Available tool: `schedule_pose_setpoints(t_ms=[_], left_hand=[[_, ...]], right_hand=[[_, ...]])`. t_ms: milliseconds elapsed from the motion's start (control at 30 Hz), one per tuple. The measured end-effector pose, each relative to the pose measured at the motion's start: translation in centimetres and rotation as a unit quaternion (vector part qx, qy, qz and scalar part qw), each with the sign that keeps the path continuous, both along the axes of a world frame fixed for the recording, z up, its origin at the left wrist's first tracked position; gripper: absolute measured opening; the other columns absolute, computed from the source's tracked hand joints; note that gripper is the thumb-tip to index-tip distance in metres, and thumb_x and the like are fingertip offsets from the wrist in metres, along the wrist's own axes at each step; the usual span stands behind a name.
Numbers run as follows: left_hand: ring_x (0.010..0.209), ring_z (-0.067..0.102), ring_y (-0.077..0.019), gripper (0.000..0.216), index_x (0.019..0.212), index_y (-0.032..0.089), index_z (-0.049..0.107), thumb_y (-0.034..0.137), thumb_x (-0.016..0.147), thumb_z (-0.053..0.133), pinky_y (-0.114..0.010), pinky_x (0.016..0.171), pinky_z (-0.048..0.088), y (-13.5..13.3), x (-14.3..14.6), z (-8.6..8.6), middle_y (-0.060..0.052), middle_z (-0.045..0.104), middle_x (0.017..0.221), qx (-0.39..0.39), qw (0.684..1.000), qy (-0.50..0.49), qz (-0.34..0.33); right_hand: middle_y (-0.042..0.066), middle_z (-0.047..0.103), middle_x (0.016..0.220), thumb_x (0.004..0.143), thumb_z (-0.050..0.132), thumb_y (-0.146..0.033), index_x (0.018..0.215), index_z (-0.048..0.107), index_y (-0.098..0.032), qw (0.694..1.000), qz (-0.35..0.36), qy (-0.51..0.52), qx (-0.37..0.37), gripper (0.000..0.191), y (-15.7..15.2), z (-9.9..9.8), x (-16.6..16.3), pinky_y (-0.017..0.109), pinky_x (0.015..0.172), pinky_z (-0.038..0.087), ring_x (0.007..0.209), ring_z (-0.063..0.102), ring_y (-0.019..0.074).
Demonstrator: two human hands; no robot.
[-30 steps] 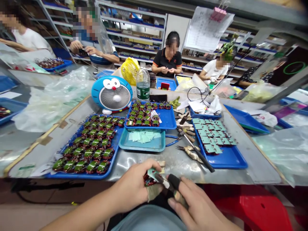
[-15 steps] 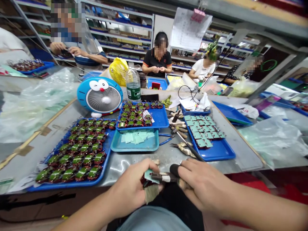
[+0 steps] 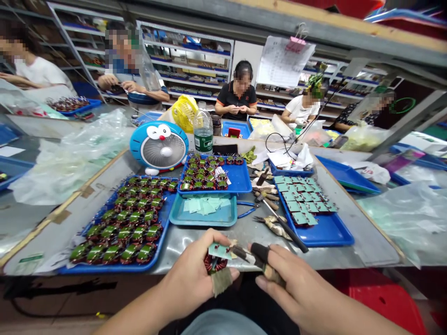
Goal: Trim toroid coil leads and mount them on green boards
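My left hand (image 3: 193,265) is closed around a copper-wound coil (image 3: 213,265) with a light green board (image 3: 219,250) on its top. Tape wraps the thumb, and small wire ends poke up through the board. In my right hand (image 3: 291,272), a pair of pliers (image 3: 247,257) points left, its dark tip close beside the board. A black cover sits on the right index finger. Whether the jaws touch a wire is too small to tell.
To the left, a blue tray (image 3: 159,244) holds many green-topped coils. A teal tray (image 3: 202,219) has loose green boards. Board-covered coils fill part of the right blue tray (image 3: 326,235). Blue-handled pliers (image 3: 247,211), a soldering iron (image 3: 288,230) and a cartoon fan (image 3: 159,146) stand about. Co-workers sit opposite.
The camera view has shifted, so the bench appears further right. The pliers' tip has drawn back from over the board to its right edge, and the board's top shows more.
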State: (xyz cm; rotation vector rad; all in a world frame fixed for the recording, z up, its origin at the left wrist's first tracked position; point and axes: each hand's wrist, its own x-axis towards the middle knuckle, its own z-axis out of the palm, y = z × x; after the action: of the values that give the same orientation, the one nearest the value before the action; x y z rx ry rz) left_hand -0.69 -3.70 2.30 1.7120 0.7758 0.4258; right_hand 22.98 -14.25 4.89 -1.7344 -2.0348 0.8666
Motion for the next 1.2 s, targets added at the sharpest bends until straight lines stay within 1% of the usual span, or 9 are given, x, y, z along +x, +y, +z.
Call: schedule_pose_setpoints(t_ms=[100, 200, 300, 367, 467, 533, 633, 900, 1200], left_hand=[[0.081, 0.066, -0.0211, 0.041, 0.112, 0.025, 0.054, 0.049, 0.088, 0.075, -0.030, 0.072, 0.051, 0.0, 0.1, 0.0, -0.002, 0.073, 0.095, 0.002, 1.000, -0.006, 0.014], [0.076, 0.062, -0.0183, 0.042, 0.109, 0.024, 0.054, 0.048, 0.086, 0.078, -0.028, 0.068, 0.049, 0.2, 0.0, -0.2, -0.001, 0.071, 0.093, -0.017, 0.999, -0.003, 0.027], [0.078, 0.061, -0.0168, 0.044, 0.105, 0.023, 0.052, 0.046, 0.083, 0.082, -0.027, 0.069, 0.048, 0.7, -0.1, -1.0, -0.002, 0.071, 0.094, -0.074, 0.996, -0.020, 0.050], [0.072, 0.059, -0.0146, 0.049, 0.104, 0.023, 0.050, 0.048, 0.081, 0.084, -0.025, 0.063, 0.048, 1.1, 0.0, -1.8, -0.001, 0.070, 0.092, -0.135, 0.988, -0.044, 0.059], [0.056, 0.051, -0.0095, 0.058, 0.105, 0.023, 0.046, 0.056, 0.077, 0.085, -0.022, 0.049, 0.042, 1.5, 0.4, -3.0, 0.003, 0.067, 0.086, -0.205, 0.974, -0.069, 0.066], [0.053, 0.053, -0.0087, 0.059, 0.106, 0.023, 0.045, 0.057, 0.078, 0.084, -0.022, 0.049, 0.042, 1.6, 0.5, -3.5, 0.003, 0.066, 0.085, -0.226, 0.968, -0.079, 0.071], [0.057, 0.060, -0.0102, 0.059, 0.107, 0.023, 0.045, 0.053, 0.077, 0.086, -0.024, 0.055, 0.047, 1.6, 0.6, -3.7, 0.003, 0.066, 0.085, -0.245, 0.961, -0.094, 0.082], [0.067, 0.066, -0.0131, 0.058, 0.108, 0.023, 0.048, 0.047, 0.075, 0.089, -0.027, 0.062, 0.053, 1.4, 0.7, -3.7, 0.000, 0.067, 0.099, -0.267, 0.953, -0.111, 0.091], [0.074, 0.063, -0.0151, 0.050, 0.113, 0.025, 0.047, 0.042, 0.083, 0.083, -0.030, 0.067, 0.055, 0.9, 0.5, -4.4, -0.001, 0.066, 0.103, -0.239, 0.962, -0.105, 0.084]], right_hand=[[0.002, 0.062, 0.098, 0.098, 0.061, -0.015, 0.093, 0.055, -0.024, 1.000, 0.002, -0.002, 0.007, 0.012, -0.1, 0.1, 0.0, 0.031, 0.078, 0.045, 0.089, 0.059, 0.0200], [0.001, 0.064, 0.095, 0.098, 0.062, -0.019, 0.093, 0.057, -0.024, 0.999, -0.036, 0.003, 0.014, 0.008, -0.1, -1.4, 0.9, 0.030, 0.078, 0.047, 0.087, 0.060, 0.0196], [0.001, 0.066, 0.091, 0.099, 0.062, -0.030, 0.092, 0.058, -0.023, 0.992, -0.123, -0.009, 0.009, 0.011, -0.2, -5.4, 2.2, 0.030, 0.076, 0.049, 0.084, 0.063, 0.0199], [0.001, 0.068, 0.087, 0.101, 0.059, -0.034, 0.089, 0.057, -0.023, 0.984, -0.174, -0.027, 0.011, 0.017, -0.3, -8.6, 2.9, 0.031, 0.072, 0.051, 0.080, 0.065, 0.0208], [0.005, 0.069, 0.092, 0.101, 0.057, -0.035, 0.092, 0.060, -0.022, 0.980, -0.192, -0.051, 0.026, 0.016, -0.3, -12.3, 3.2, 0.037, 0.079, 0.052, 0.086, 0.067, 0.0254], [0.009, 0.068, 0.098, 0.101, 0.057, -0.035, 0.098, 0.062, -0.021, 0.978, -0.196, -0.062, 0.043, 0.016, -0.1, -13.4, 3.0, 0.044, 0.085, 0.051, 0.094, 0.065, 0.0300], [0.010, 0.067, 0.097, 0.101, 0.057, -0.038, 0.096, 0.061, -0.021, 0.977, -0.196, -0.064, 0.057, 0.019, 0.4, -13.5, 2.7, 0.047, 0.086, 0.050, 0.094, 0.063, 0.0315], [0.000, 0.066, 0.084, 0.104, 0.053, -0.048, 0.089, 0.056, -0.023, 0.986, -0.165, 0.016, 0.035, 0.029, 0.3, -11.5, 1.3, 0.030, 0.072, 0.054, 0.077, 0.065, 0.0195], [0.006, 0.071, 0.087, 0.101, 0.055, -0.052, 0.094, 0.062, -0.022, 0.977, -0.212, 0.003, 0.023, 0.031, -0.4, -13.0, 2.7, 0.037, 0.075, 0.056, 0.082, 0.070, 0.0262]])
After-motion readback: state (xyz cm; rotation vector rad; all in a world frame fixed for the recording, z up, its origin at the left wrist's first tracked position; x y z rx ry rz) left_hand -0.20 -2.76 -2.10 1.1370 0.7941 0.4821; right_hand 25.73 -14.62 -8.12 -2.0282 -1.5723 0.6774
